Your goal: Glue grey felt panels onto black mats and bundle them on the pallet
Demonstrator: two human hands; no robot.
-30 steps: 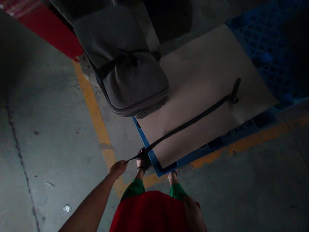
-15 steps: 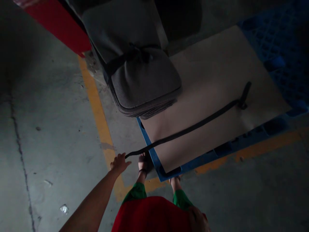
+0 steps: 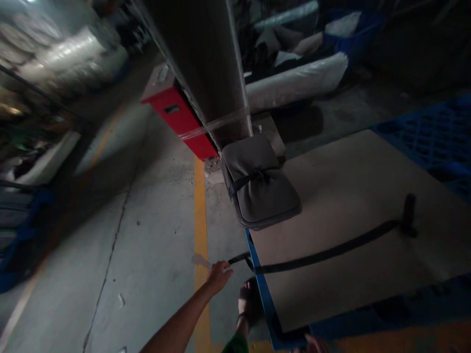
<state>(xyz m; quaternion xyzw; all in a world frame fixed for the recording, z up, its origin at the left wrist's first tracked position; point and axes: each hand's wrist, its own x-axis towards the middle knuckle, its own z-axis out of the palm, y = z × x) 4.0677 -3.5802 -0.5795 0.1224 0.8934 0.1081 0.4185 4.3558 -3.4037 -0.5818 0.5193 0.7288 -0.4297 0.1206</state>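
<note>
My left hand [image 3: 220, 275] is closed on the end of a black strap [image 3: 327, 253], out past the left edge of the pallet. From there the strap twists over the edge and runs across a brown cardboard sheet [image 3: 331, 196] to a folded-over end at the right. The sheet lies on a blue plastic pallet [image 3: 265, 299]. Beyond my hand, a stack of grey padded pieces [image 3: 268, 201], tied with a dark band, rests at the pallet's far left corner. A blurred bit of what looks like my right hand [image 3: 315, 344] shows at the bottom edge, its fingers unclear.
A red box [image 3: 184, 120] stands against a dark pillar [image 3: 209, 63] behind the stack. Plastic-wrapped rolls [image 3: 298, 83] lie beyond it. A yellow line [image 3: 200, 220] marks the floor to the left. My sandalled foot [image 3: 243, 299] is beside the pallet.
The view has tilted up, bringing the pillar and wrapped rolls into sight. My left hand still grips the strap, which now has a twist near the pallet edge.
</note>
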